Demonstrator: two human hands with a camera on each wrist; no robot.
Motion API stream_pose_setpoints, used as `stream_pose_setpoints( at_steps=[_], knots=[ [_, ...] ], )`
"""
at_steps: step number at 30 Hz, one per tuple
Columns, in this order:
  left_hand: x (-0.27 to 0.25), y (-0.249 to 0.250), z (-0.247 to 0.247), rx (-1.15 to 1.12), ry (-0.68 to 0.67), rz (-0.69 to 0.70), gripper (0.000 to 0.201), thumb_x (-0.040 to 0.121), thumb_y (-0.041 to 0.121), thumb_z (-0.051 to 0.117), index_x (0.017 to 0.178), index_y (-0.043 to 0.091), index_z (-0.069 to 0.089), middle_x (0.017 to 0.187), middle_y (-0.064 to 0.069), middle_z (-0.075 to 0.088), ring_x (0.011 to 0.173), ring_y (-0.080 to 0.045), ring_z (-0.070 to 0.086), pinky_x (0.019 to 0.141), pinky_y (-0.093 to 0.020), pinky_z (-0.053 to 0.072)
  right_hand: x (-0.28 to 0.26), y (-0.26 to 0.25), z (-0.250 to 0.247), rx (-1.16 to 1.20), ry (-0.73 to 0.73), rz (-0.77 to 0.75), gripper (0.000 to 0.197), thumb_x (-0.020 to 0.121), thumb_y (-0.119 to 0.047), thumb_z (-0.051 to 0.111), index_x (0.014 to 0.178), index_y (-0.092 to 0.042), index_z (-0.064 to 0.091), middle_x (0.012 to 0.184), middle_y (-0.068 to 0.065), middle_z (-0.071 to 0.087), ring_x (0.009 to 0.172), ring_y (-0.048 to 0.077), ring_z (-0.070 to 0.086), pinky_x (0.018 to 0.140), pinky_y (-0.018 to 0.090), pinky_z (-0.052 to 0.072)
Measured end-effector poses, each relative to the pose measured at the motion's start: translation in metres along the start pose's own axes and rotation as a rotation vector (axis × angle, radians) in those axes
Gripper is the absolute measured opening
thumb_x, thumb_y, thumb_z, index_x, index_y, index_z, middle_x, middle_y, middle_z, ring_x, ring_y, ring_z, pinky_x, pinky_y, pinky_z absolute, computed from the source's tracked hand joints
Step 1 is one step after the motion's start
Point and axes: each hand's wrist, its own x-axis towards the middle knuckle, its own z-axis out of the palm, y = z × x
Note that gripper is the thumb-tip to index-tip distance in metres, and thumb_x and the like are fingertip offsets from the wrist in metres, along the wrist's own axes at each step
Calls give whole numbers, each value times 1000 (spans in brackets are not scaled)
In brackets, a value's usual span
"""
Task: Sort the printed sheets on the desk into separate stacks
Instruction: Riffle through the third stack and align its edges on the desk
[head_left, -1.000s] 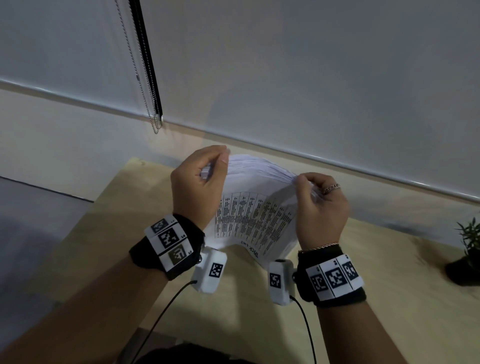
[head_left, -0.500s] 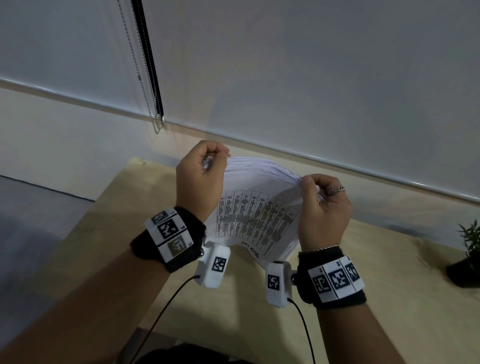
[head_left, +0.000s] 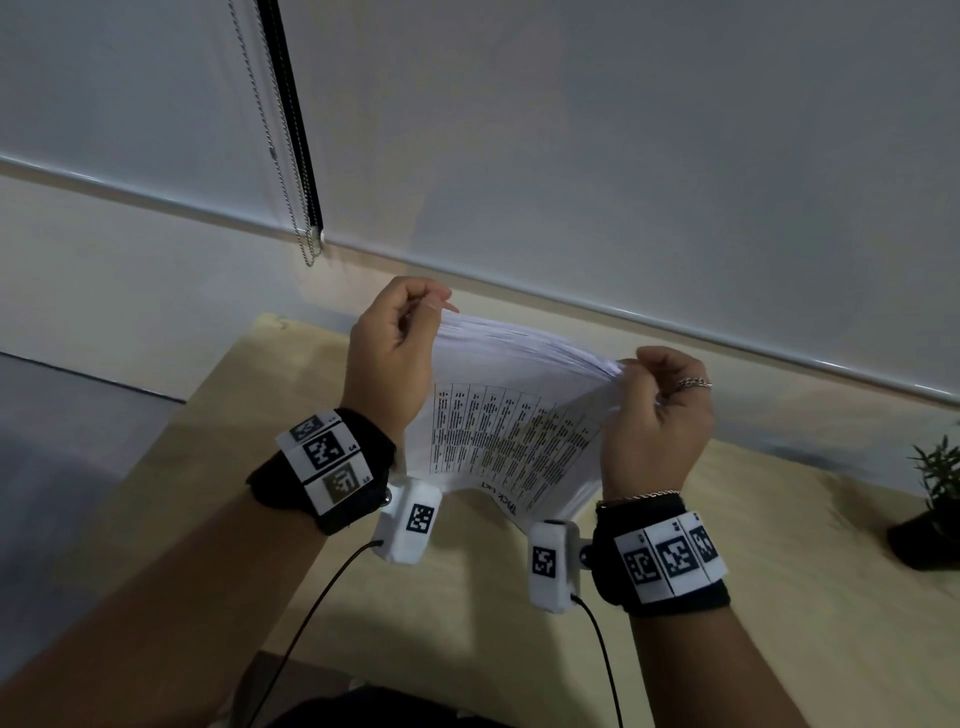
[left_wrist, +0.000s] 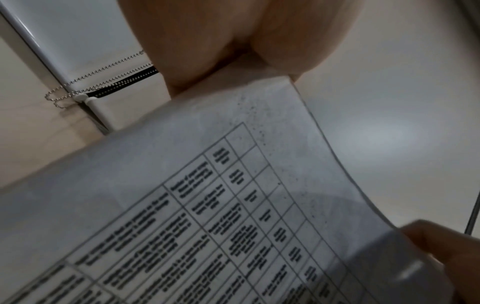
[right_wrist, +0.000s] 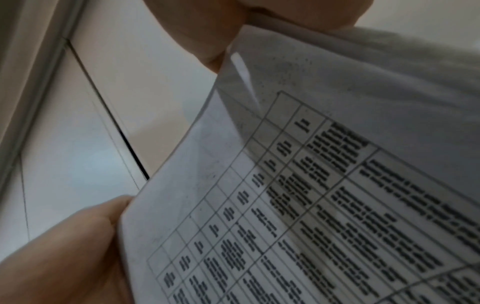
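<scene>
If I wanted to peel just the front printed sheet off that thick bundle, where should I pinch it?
Probably at an upper corner, coming from the side. The thick bundle of white printed sheets is held up off the pale wooden desk, bowed, its top edge fanned between the left hand and right hand. The fanning separates the sheet edges there; lower down they lie packed together.

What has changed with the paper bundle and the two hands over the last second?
The left hand has crept up the bundle of printed sheets, its fingertips now pinching the far top corner. The right hand keeps its grip on the opposite corner; the bundle is still bowed, held above the desk.
</scene>
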Motion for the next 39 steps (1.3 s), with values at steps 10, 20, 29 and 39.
stream_pose_setpoints(
  at_steps=[10, 20, 29, 39],
  knots=[
    [-10, -14, -20, -39, -272, -73, 30, 77, 18, 78, 100, 23, 60, 87, 13, 72, 78, 3, 68, 74, -13, 51, 2, 13, -18, 41, -308, 64, 37, 65, -11, 87, 95, -3, 68, 82, -14, 72, 77, -1, 66, 71, 19, 53],
    [-31, -16, -23, -65, -169, -62, 44, 82, 27, 73, 118, 24, 48, 105, -1, 61, 91, -6, 64, 83, -19, 50, -2, 10, -21, 134, -271, 101, 46, 73, -8, 82, 112, -10, 57, 95, 6, 69, 84, 14, 69, 76, 26, 57],
    [-27, 0, 3, -91, 134, -45, 17, 95, 18, 55, 110, 17, 62, 103, -1, 73, 96, -16, 68, 84, -21, 52, -3, 0, 2, 120, -88, 40, 20, 85, -2, 71, 102, -4, 60, 85, -7, 63, 74, -8, 61, 73, 10, 47],
    [-15, -4, 3, -78, 109, -38, 22, 98, 11, 49, 114, 9, 63, 109, -3, 74, 95, -7, 65, 84, -13, 46, -5, -2, -3, 116, -89, 6, 33, 91, -9, 65, 121, -12, 50, 99, 7, 67, 90, 5, 65, 78, 14, 48]
  ],
)
